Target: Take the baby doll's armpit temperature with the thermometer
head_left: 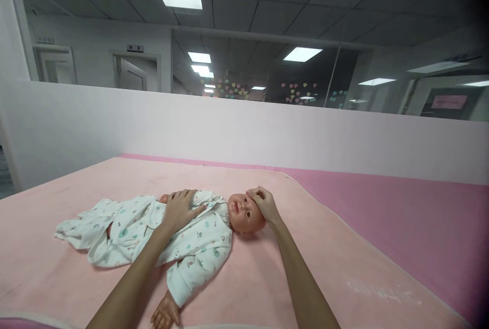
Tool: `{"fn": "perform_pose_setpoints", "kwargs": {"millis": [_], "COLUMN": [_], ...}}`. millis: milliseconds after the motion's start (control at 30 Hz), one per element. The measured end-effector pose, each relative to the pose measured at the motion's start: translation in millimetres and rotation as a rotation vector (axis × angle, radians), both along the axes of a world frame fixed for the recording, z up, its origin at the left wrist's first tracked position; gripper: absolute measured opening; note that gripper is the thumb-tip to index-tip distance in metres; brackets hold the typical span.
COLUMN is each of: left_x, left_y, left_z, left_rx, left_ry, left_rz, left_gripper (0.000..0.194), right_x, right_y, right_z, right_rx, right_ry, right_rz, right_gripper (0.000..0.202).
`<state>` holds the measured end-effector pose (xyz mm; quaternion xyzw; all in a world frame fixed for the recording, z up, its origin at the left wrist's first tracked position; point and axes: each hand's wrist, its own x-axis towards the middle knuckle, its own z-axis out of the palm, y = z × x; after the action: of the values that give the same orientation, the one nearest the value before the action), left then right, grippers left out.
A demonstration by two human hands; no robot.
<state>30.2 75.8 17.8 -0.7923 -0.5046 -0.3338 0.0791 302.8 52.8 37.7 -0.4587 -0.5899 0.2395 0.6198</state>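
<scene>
A baby doll [208, 232] in a white patterned outfit lies on its back on a pale pink sheet [305, 263], head to the right and legs to the left. Flat on the doll's middle rests my left hand [182, 209], its fingers apart and nothing gripped. My right hand [265, 204] touches the top of the doll's forehead, with its fingers curled together; whether they hold anything small is hidden. One doll hand [165, 312] sticks out of the sleeve near the front edge.
A darker pink surface [431, 227] borders the sheet on the right. Behind the sheet stands a low white wall [267, 130], with glass panels above it. Another white wall [57, 130] runs along the left.
</scene>
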Motion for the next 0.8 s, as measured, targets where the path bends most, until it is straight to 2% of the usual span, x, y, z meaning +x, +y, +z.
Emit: {"fn": "perform_pose_setpoints", "kwargs": {"millis": [100, 200, 267, 400, 600, 800], "left_x": [0, 0, 0, 0, 0, 0], "left_y": [-1, 0, 0, 1, 2, 1], "left_z": [0.0, 0.0, -0.1, -0.7, -1.5, -0.6], "left_rx": [0.011, -0.002, -0.004, -0.001, 0.004, 0.008], "left_ry": [-0.013, -0.025, -0.030, -0.030, -0.036, -0.027], "left_rz": [-0.004, -0.019, -0.024, -0.020, -0.026, -0.018], "left_gripper": [0.048, 0.045, 0.044, 0.042, 0.041, 0.039], "right_x": [2, 5, 5, 3, 3, 4], "right_y": [-5, -9, -11, -13, -12, -12], "right_z": [2.8, 4.6, 5.2, 5.9, 4.1, 3.6], "right_rx": [0.008, -0.013, -0.066, -0.148, -0.128, -0.131], "right_ry": [-0.062, -0.097, -0.095, -0.075, -0.019, -0.046], "right_rz": [-0.030, -0.027, 0.012, 0.116, 0.082, 0.099], "right_gripper": [0.006, 0.031, 0.037, 0.029, 0.038, 0.030]}}
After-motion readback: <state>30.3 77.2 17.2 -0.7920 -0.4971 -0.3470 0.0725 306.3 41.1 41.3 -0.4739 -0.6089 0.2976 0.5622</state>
